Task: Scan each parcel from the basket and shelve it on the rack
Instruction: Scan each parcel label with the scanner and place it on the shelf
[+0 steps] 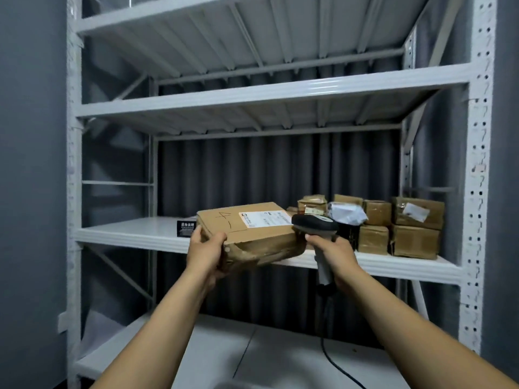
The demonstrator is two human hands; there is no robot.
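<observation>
the left hand [206,248] holds a flat brown cardboard parcel [252,234] by its near left corner, thumb on top and fingers curled beneath, so that grip is pinching the box. the parcel sits level at the front edge of the white rack's [477,164] middle shelf [126,234]; whether it rests on the shelf cannot be told. a white label [265,219] and a handwritten mark show on its top. the right hand [334,252] has its grip wrapped round the handle of a barcode scanner [314,224], whose dark head is just beside the parcel's right end, near the label. a black cable [337,366] hangs from the scanner. further right on the shelf, small taped boxes [415,226] are stacked, with a pale plastic bag [346,213] among them. a black card [186,228] stands behind the parcel's left end.
</observation>
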